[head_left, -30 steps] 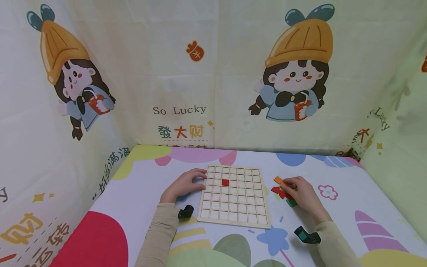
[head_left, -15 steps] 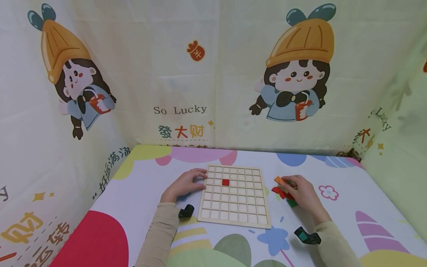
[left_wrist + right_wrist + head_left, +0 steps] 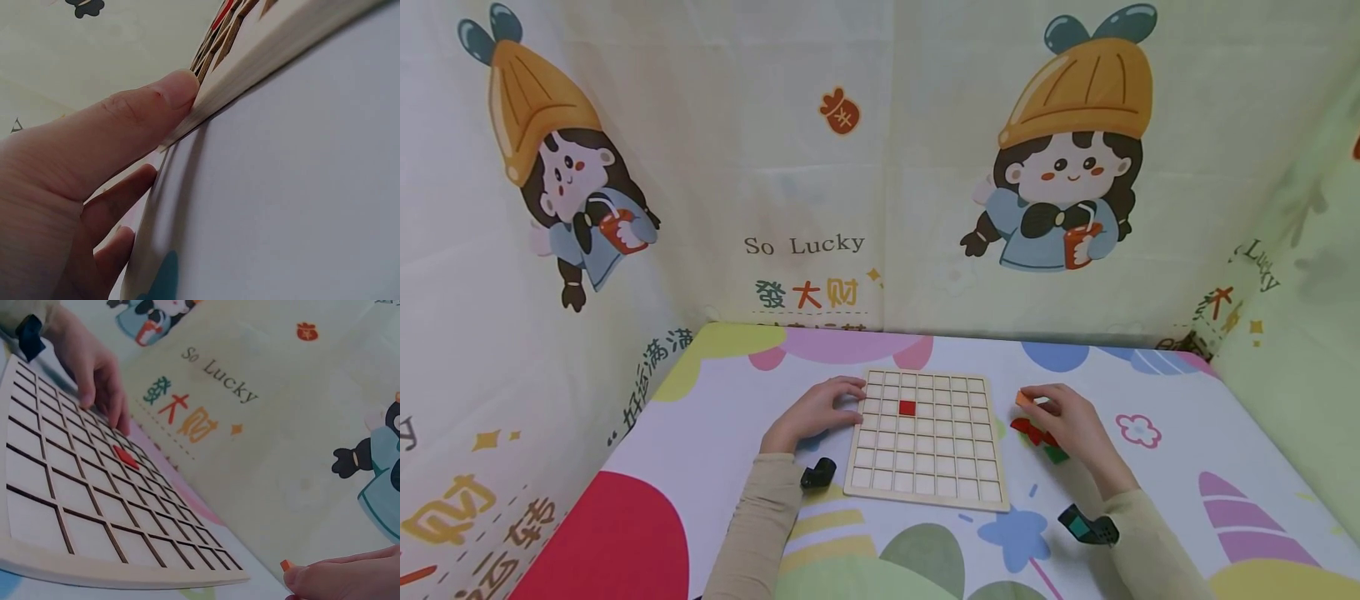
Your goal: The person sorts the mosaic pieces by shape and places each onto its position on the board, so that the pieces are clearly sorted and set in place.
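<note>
Board (image 3: pixel 925 443) touched at left edge by unclenched left grip (image 3: pixel 814 413); past the board's right edge, orange piece (image 3: pixel 1022 399) seemingly pinched by right grip (image 3: pixel 1070 419).

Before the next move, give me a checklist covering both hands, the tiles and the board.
1. Right hand pinching the orange tile: ok.
2. Left hand touching the wooden grid board: ok, thumb against its left edge.
3. Red square tile within a single cell: ok.
4. Orange tile above the board: not ok, it is off to the right.
5. Every loose red piece visible: cannot tell, the right hand may hide some.
</note>
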`<state>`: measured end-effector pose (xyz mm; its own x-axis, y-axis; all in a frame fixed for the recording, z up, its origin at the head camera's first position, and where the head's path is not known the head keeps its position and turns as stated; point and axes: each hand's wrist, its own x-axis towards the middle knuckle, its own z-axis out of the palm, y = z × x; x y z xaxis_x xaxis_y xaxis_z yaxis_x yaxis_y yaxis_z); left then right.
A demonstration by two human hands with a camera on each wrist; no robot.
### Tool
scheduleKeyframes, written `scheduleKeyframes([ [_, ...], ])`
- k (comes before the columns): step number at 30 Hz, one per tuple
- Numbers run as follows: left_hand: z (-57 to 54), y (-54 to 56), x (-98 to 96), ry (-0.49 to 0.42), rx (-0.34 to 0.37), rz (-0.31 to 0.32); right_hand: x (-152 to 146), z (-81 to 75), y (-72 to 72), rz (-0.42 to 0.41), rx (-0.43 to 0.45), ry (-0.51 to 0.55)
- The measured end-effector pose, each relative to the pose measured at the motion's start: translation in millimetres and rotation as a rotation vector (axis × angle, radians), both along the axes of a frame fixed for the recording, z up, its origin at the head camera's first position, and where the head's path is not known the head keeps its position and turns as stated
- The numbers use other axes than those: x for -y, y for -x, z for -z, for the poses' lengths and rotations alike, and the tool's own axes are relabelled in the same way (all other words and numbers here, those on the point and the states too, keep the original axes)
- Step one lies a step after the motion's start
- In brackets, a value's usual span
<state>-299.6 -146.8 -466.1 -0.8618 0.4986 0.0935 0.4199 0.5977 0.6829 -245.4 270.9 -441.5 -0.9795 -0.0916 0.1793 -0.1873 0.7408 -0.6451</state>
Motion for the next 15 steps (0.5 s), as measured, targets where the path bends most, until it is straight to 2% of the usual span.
scheduleKeyframes([
  [6,0.5,1.4,1.1,0.004,-0.013,0.01,7,-5.4,2.5,-0.001,0.06,0.057],
  [15,1.5,1.5,1.0,0.002,-0.005,0.005,18,-7.4,4.3,-0.033,0.03,0.045],
])
